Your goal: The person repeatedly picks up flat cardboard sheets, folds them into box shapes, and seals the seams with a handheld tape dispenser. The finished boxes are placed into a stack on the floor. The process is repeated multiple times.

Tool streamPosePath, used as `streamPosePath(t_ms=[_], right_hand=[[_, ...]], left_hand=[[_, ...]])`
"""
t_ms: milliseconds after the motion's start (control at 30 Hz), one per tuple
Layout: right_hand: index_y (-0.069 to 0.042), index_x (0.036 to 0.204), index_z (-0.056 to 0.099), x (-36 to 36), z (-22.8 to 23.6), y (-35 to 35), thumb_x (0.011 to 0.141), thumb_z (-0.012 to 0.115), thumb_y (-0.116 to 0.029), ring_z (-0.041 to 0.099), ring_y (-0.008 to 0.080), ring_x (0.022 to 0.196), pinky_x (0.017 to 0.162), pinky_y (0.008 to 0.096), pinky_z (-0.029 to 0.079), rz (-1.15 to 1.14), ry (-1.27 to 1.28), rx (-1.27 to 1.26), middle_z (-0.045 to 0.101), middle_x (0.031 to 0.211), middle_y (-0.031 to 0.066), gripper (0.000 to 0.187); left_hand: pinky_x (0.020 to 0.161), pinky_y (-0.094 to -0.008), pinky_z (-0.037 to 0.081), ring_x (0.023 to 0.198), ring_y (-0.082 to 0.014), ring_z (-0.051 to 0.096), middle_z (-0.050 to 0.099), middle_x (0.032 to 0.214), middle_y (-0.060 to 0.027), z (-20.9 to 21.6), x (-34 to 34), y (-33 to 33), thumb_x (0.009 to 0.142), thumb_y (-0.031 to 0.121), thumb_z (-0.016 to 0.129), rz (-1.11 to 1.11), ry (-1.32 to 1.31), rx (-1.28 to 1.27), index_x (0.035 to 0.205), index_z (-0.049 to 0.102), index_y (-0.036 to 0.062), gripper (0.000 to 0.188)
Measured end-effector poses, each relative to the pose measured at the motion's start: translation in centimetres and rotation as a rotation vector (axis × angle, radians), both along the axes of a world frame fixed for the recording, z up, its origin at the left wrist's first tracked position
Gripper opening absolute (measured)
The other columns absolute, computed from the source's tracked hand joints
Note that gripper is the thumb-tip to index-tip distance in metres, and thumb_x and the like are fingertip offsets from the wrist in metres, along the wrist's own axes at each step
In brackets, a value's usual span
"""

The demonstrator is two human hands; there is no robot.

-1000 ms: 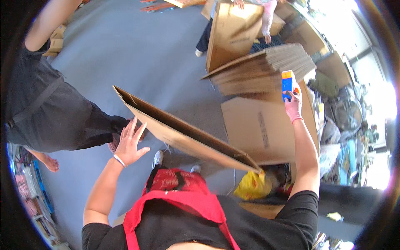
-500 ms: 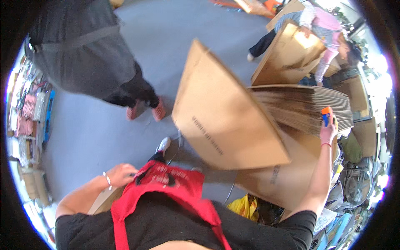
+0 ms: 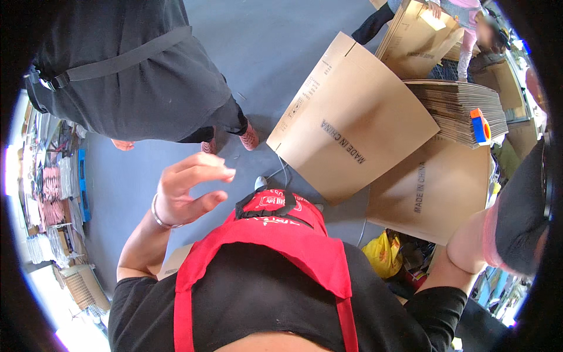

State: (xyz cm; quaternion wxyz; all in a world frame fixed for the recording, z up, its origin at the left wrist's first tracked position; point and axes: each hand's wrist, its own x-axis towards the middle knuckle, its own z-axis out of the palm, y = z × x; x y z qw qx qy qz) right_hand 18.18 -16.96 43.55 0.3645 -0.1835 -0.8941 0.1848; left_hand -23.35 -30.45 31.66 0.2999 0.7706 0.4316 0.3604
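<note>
My left hand is raised above the red apron, thumb apart from the bent fingers, with nothing in it. A bracelet circles that wrist. At the far right, my right hand is lifted close to the camera in a dark glove with a pink cuff; its fingers are lost at the dark rim. A small orange, blue and white tool rests on a stack of flattened cardboard boxes. In front of the stack, a large flat carton leans at a slant, apart from both hands. Another flat carton lies beneath it.
A person in dark clothes stands at the left. At the upper right, another person's hand touches an upright carton. A yellow bag lies near my right arm, and a cable runs over the grey floor.
My right hand has left the orange and blue tool on the stack and come up toward the camera. My left hand has risen from beside the apron. The leaning carton appears farther right.
</note>
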Motion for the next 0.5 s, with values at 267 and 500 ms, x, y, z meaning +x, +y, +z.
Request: streamPosePath(t_ms=[267,500], right_hand=[[-0.001,0.124,0.068,-7.9,-7.9,-6.1,0.089,0.067,-0.004,0.064,0.0284,0.117,0.103,0.0393,0.049,-0.205,0.064,-0.451,0.067,0.122,0.0143,0.036],[-0.006,0.132,0.071,-17.7,-22.4,-7.1,0.095,0.066,-0.002,0.069,0.0284,0.118,0.107,0.0345,0.049,0.199,-0.397,-1.073,0.068,0.129,0.0126,0.037]], left_hand=[[0.093,-0.0335,0.055,0.103,-0.0195,0.070,0.076,0.111,-0.0105,-7.8,-10.8,-12.4,0.100,0.022,0.074,0.101,-0.185,-0.821,0.121,0.075,0.0028,0.029],[0.098,-0.0358,0.052,0.109,-0.0257,0.069,0.071,0.129,-0.0100,-12.4,-4.5,-9.8,0.107,0.028,0.064,0.145,-0.135,-0.750,0.128,0.073,0.0061,0.032]])
